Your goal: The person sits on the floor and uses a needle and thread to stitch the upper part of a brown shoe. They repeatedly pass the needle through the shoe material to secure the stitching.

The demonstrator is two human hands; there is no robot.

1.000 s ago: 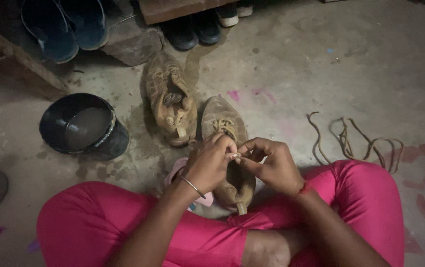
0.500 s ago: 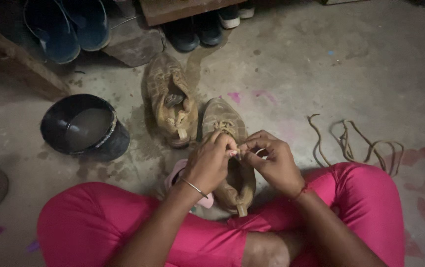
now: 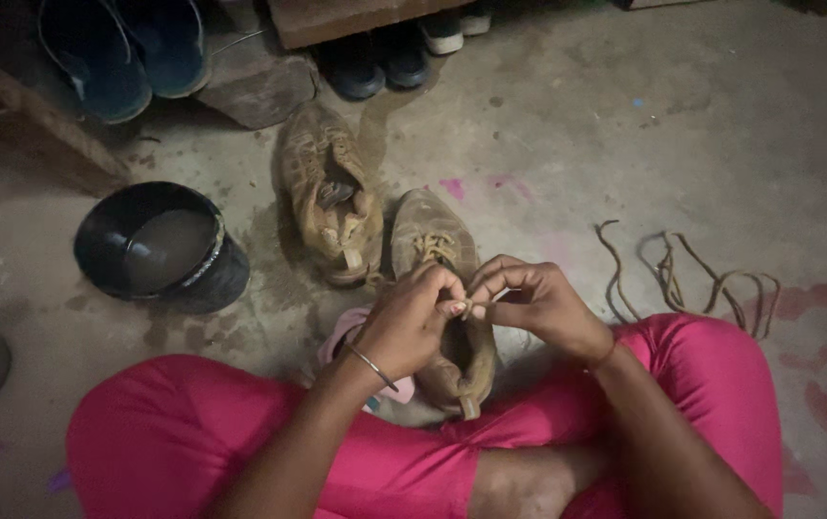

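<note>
1. Left hand [image 3: 412,322] and right hand [image 3: 538,306]: fingertips pinched together on the lace end over the near shoe [image 3: 447,308], which lies between your knees.
2. Lace looks thin, limp and light; pinch close to the tip. The shoe looks soft and grimy; grip its collar.
3. Count: two muddy shoes, second shoe [image 3: 329,197] just left of the near shoe; one loose lace [image 3: 683,274] right of it; one black bucket [image 3: 159,248] far left.

Both hands, the left hand [image 3: 413,322] and right hand [image 3: 538,303], meet over the near shoe [image 3: 438,245], which lies between the person's knees. A second shoe [image 3: 322,197] lies just left of it, a bowl [image 3: 159,250] farther left, a loose lace [image 3: 683,274] to the right.
</note>
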